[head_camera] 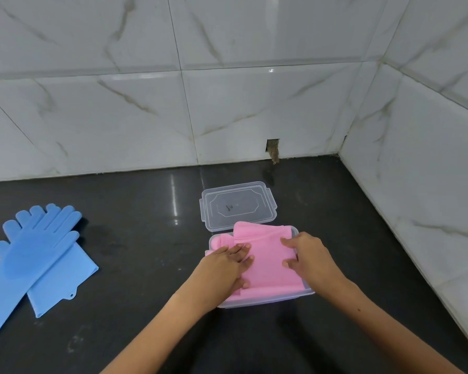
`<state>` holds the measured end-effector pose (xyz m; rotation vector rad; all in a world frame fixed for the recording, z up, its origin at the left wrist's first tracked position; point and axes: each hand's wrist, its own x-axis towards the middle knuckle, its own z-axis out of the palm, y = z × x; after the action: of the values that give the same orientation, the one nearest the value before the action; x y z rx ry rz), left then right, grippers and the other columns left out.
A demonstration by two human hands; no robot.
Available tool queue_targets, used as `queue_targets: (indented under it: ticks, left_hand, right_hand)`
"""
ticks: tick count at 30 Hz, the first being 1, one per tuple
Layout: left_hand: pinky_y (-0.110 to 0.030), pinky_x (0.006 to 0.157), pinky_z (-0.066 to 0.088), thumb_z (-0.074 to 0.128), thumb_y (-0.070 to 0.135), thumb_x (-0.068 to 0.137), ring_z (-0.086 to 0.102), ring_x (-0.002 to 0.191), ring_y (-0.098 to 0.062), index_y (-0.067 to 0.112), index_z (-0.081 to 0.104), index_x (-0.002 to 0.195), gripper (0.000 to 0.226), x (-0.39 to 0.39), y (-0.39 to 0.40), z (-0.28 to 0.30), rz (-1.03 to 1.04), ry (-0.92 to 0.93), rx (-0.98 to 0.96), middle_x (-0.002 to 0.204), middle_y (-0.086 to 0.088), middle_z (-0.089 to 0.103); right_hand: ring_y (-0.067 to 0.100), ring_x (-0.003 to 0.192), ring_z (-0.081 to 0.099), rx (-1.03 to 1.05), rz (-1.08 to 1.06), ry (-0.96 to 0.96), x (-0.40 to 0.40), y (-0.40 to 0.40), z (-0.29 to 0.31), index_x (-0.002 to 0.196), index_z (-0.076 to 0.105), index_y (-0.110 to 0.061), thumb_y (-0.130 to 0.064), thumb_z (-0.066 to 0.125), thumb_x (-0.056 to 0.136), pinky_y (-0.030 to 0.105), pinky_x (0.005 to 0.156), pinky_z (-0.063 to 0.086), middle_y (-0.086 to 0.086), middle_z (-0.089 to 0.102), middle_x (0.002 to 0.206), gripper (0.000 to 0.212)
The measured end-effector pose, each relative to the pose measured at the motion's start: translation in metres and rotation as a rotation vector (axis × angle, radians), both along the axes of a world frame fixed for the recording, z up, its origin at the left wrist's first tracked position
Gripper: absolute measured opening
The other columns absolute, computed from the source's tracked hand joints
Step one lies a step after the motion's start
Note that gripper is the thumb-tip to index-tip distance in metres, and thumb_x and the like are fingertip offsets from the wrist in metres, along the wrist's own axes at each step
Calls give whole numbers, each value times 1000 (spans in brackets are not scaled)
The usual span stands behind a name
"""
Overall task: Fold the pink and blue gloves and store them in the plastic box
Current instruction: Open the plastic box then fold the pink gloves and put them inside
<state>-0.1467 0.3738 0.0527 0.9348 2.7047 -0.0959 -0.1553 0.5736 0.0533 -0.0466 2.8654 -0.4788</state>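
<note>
Risk of spring-back: the folded pink rubber gloves (268, 261) look bulky and stand proud of the clear rectangular plastic box (307, 288); in my judgement, the folds may pop open once the pressing eases, because the material looks springy.
Risk of overhang: the far fold of the pink gloves rises over the far rim of the box, toward the lid, so it may stop the lid from seating later.
Risk of sliding: the box sits on a glossy dark table (135, 211); an uneven push could shift it.
Risk of crowding: the pink gloves already fill most of the box, so the second pair may not fit unless folded tightly.
Left grip: the left hand (224, 265) lies flat, fingers stretched out, pressing the left part of the pink gloves; it clasps nothing.
Right grip: the right hand (307, 256) rests on the right part of the pink gloves, fingers bent over the fold; whether it pinches the material I cannot tell.
Pink gloves, look: smooth, matte, folded in layers, inside the box, near the centre of the scene.
Blue gloves, look: the pair of blue rubber gloves (35, 255) lies unfolded and crossed, far to the left on the table, well apart from the box.
Lid: the clear plastic lid (238, 205) lies flat just beyond the box.
</note>
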Motion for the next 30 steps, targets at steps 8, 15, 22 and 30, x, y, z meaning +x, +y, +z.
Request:
queue_targets:
  ticks: [8,15,22,30]
  left_hand:
    - [-35,117,18,37,34,100,19,145,-22,18,20,149,54,-9,2,-2,-2,-65,-4,159,-1,13]
    - [-27,101,45,72,37,73,60,116,-12,16,72,108,40,5,0,1,-41,173,-60,127,1,64]
    - [-38,119,3,32,17,102,12,146,-32,-7,22,144,50,0,0,-26,51,148,-222,156,-21,15]
    - [-39,99,31,38,3,95,38,128,-38,-6,43,133,40,-25,7,-41,-46,69,-372,141,-23,41]
  right_hand:
    - [23,113,52,301,166,74,8,-21,11,123,55,-8,-14,60,89,26,86,49,13,38,140,35]
    - [26,140,29,426,566,0,-8,-1,12,136,46,-18,-32,64,86,38,115,24,4,27,155,56]
    - [32,140,29,545,624,-34,-21,1,-16,143,33,-14,-29,69,82,44,116,20,8,26,155,72]
    - [32,122,51,671,743,-23,-32,-3,-30,127,52,-8,-30,72,78,42,117,10,10,57,131,57]
